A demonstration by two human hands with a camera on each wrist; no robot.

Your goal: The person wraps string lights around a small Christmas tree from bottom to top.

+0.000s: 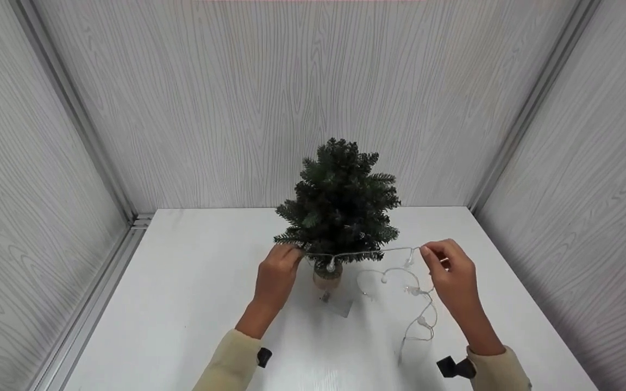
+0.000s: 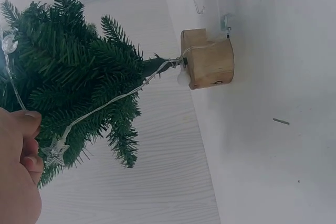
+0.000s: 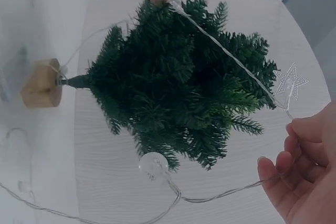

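A small artificial Christmas tree (image 1: 340,201) stands upright on a round wooden base (image 2: 212,66). My left hand (image 1: 277,274) pinches a string of lights (image 1: 364,252) at the tree's lower left. On the right, my right hand (image 1: 451,277) pinches the same wire, which runs nearly straight between both hands in front of the lower branches. A clear star (image 2: 54,152) hangs by the left fingers, and another star (image 3: 290,81) sits near the right fingertips. From the left hand, wire leads back to the trunk. The loose rest dangles below the right hand.
Loops of the string lights with clear bulbs (image 1: 421,321) hang over the white table (image 1: 193,304). A clear flat piece (image 1: 345,308) is beside the base. A tiny twig (image 2: 281,121) lies on the tabletop. Wood-grain panels (image 1: 237,108) enclose the back and sides.
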